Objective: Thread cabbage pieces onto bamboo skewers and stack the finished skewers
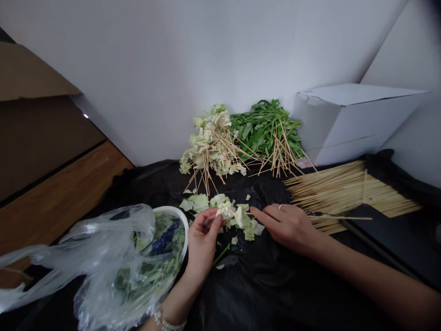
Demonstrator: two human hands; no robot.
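My left hand point(203, 239) pinches a clump of pale cabbage pieces point(227, 210) threaded on a thin bamboo skewer point(344, 218). My right hand point(287, 223), wearing a ring, grips that skewer, its index finger stretched toward the cabbage. Loose cabbage pieces point(198, 202) lie on the black sheet point(275, 285) just beyond both hands. At the back stand a pile of finished cabbage skewers point(210, 145) and a pile of green-leaf skewers point(265, 131).
A heap of bare bamboo skewers point(351, 191) lies to the right. A white bowl point(179, 216) under a clear plastic bag of greens point(120, 262) sits at the left. A white box point(347, 119) stands at the back right, and a wooden surface point(62, 197) lies left.
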